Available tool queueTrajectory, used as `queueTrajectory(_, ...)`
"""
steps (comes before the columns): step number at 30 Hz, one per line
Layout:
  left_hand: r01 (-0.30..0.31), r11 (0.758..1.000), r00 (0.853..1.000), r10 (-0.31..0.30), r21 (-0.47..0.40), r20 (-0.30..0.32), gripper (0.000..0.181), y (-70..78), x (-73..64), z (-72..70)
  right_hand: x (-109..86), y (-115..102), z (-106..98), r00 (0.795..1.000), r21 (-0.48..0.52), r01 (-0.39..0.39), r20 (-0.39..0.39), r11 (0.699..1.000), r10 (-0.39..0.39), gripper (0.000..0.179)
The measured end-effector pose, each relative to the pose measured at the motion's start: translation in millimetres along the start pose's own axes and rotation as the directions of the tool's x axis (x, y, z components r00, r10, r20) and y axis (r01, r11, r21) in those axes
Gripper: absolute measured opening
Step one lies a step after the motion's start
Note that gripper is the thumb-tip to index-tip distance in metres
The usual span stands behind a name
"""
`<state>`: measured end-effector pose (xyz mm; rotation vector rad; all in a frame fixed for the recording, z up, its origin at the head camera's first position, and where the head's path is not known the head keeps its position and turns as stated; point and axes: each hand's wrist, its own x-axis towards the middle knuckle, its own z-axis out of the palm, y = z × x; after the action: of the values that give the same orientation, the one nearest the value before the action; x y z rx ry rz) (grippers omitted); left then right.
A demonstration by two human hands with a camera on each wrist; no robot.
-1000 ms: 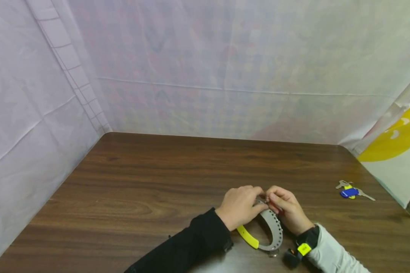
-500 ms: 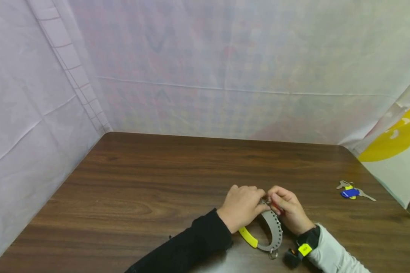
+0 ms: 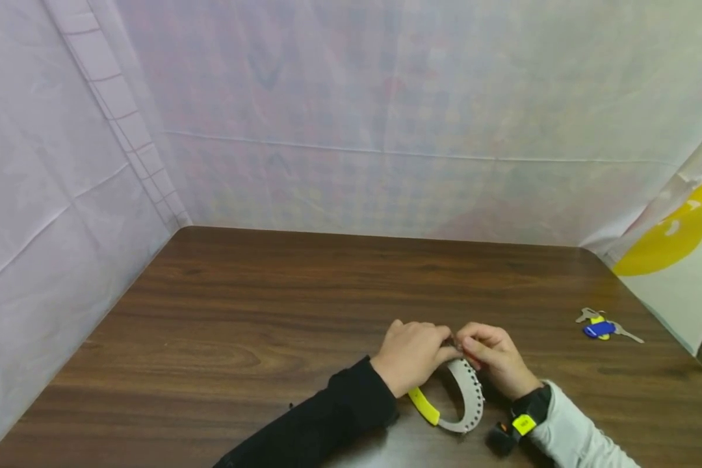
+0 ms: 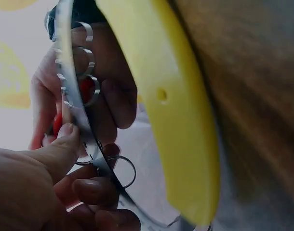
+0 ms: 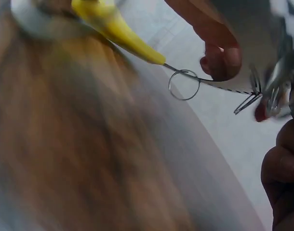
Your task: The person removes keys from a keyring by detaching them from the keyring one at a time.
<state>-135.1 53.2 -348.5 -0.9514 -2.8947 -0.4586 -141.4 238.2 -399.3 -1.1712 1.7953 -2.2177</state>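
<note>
A large metal key hoop (image 3: 475, 396), with holes along its edge and a yellow grip (image 3: 424, 408), is tilted near the front of the table. My left hand (image 3: 411, 357) pinches the hoop's band at its far end, thumb on one side and fingers on the other. Close beside it, my right hand (image 3: 497, 361) pinches a small red tag (image 4: 87, 89), mostly hidden by the fingers. Several small split rings sit along the band's edge in the left wrist view. One split ring (image 4: 135, 173) hangs near the left fingertips, and another split ring (image 5: 184, 99) is near the yellow grip.
Keys with blue and yellow tags (image 3: 599, 329) lie at the right side of the brown wooden table (image 3: 257, 292). Pale cloth (image 3: 351, 117) stands along the back and left edges. A black camera (image 3: 501, 440) is strapped at my right wrist.
Both hands keep their hold at the hoop's far end. My right hand has turned and dipped slightly. A split ring dangling at the hoop's near end half a second ago hardly shows now.
</note>
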Motion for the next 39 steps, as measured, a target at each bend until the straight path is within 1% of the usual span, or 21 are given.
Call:
queueTrajectory(3, 0.020, 1.000, 1.000, -0.020, 0.002, 0.000, 0.031, -0.3, 0.4, -0.4, -0.4, -0.7, -2.0, 1.000, -0.041, 0.014, -0.007, 0.999, -0.014, 0.031)
queueTrajectory(7, 0.043, 0.999, 0.999, -0.043, -0.011, 0.006, 0.031, -0.8, 1.3, -0.6, -1.8, -0.2, -3.5, 0.999, -0.011, 0.008, -0.040, 1.000, -0.009, 0.033)
queueTrajectory(10, 0.045, 0.999, 0.999, -0.045, -0.015, 0.011, 0.031, -1.7, 0.8, -1.0, -1.6, 0.4, -3.7, 0.999, 0.004, 0.009, -0.043, 1.000, -0.009, 0.033)
queueTrajectory(12, 0.044, 0.999, 0.999, -0.044, -0.018, 0.007, 0.030, -2.0, 0.6, -0.9, -1.9, 0.5, -3.8, 0.998, -0.015, -0.021, -0.063, 1.000, 0.020, 0.033)
queueTrajectory(14, 0.044, 0.999, 0.999, -0.044, -0.026, 0.004, 0.030, -2.3, 0.3, -0.7, -1.9, 0.6, -4.1, 0.990, -0.036, -0.085, -0.116, 0.996, 0.080, 0.030)
queueTrajectory(15, 0.045, 0.999, 0.999, -0.045, -0.030, 0.002, 0.029, -2.4, 0.3, -0.7, -1.7, 0.6, -4.0, 0.979, -0.048, -0.136, -0.161, 0.990, 0.127, 0.028)
queueTrajectory(16, 0.047, 0.998, 0.999, -0.047, -0.035, 0.002, 0.029, -2.5, 0.2, -0.7, -1.5, 0.5, -3.9, 0.961, -0.057, -0.194, -0.212, 0.979, 0.178, 0.025)
queueTrajectory(17, 0.049, 0.998, 0.999, -0.049, -0.039, 0.003, 0.029, -2.6, 0.2, -0.7, -1.1, 0.4, -4.1, 0.940, -0.055, -0.247, -0.258, 0.968, 0.225, 0.023)
queueTrajectory(19, 0.055, 0.998, 0.998, -0.055, -0.043, 0.009, 0.029, -2.5, 0.3, -0.9, -0.2, 0.0, -5.6, 0.884, -0.027, -0.346, -0.344, 0.938, 0.316, 0.021)
queueTrajectory(21, 0.064, 0.997, 0.998, -0.064, -0.046, 0.013, 0.029, -2.4, 0.6, -1.0, 0.6, -1.0, -9.0, 0.830, -0.003, -0.423, -0.402, 0.906, 0.386, 0.018)
queueTrajectory(22, 0.068, 0.997, 0.998, -0.068, -0.047, 0.016, 0.029, -2.3, 0.8, -0.9, 0.5, -1.6, -12.0, 0.813, 0.006, -0.447, -0.415, 0.894, 0.409, 0.018)
queueTrajectory(23, 0.072, 0.996, 0.997, -0.072, -0.048, 0.019, 0.029, -2.1, 0.8, -0.8, 0.0, -2.1, -15.9, 0.800, 0.018, -0.465, -0.419, 0.885, 0.429, 0.019)
queueTrajectory(25, 0.079, 0.996, 0.997, -0.077, -0.051, 0.025, 0.029, -1.8, 1.2, -0.3, -1.4, -2.9, -26.0, 0.788, 0.026, -0.486, -0.420, 0.874, 0.450, 0.024)
queueTrajectory(26, 0.081, 0.995, 0.996, -0.079, -0.052, 0.026, 0.029, -1.7, 1.3, -0.1, -2.7, -2.7, -31.8, 0.788, 0.029, -0.482, -0.422, 0.875, 0.448, 0.027)
queueTrajectory(27, 0.082, 0.995, 0.996, -0.081, -0.051, 0.029, 0.029, -1.6, 1.2, 0.1, -4.3, -2.5, -37.7, 0.788, 0.038, -0.474, -0.427, 0.880, 0.443, 0.028)
queueTrajectory(28, 0.081, 0.995, 0.996, -0.079, -0.051, 0.029, 0.028, -1.6, 0.9, 0.2, -6.0, -2.2, -43.5, 0.792, 0.053, -0.457, -0.430, 0.888, 0.433, 0.029)
queueTrajectory(31, 0.073, 0.996, 0.997, -0.072, -0.049, 0.022, 0.028, -1.9, -0.1, -0.1, -9.7, -1.5, -58.6, 0.797, 0.092, -0.393, -0.462, 0.915, 0.389, 0.028)
queueTrajectory(33, 0.067, 0.997, 0.998, -0.066, -0.048, 0.015, 0.027, -2.1, -0.8, -0.4, -11.0, -2.3, -64.1, 0.790, 0.103, -0.375, -0.484, 0.921, 0.376, 0.026)
queueTrajectory(34, 0.064, 0.997, 0.998, -0.063, -0.048, 0.012, 0.027, -2.1, -1.2, -0.7, -11.3, -2.8, -65.8, 0.787, 0.103, -0.376, -0.490, 0.921, 0.376, 0.026)
queueTrajectory(37, 0.063, 0.997, 0.998, -0.062, -0.046, 0.014, 0.027, -2.2, -1.6, -1.0, -11.4, -3.8, -66.9, 0.765, 0.082, -0.419, -0.505, 0.904, 0.400, 0.028)
queueTrajectory(39, 0.065, 0.997, 0.998, -0.064, -0.049, 0.020, 0.027, -2.3, -1.8, -1.1, -11.3, -4.5, -66.6, 0.758, 0.077, -0.438, -0.503, 0.895, 0.415, 0.029)
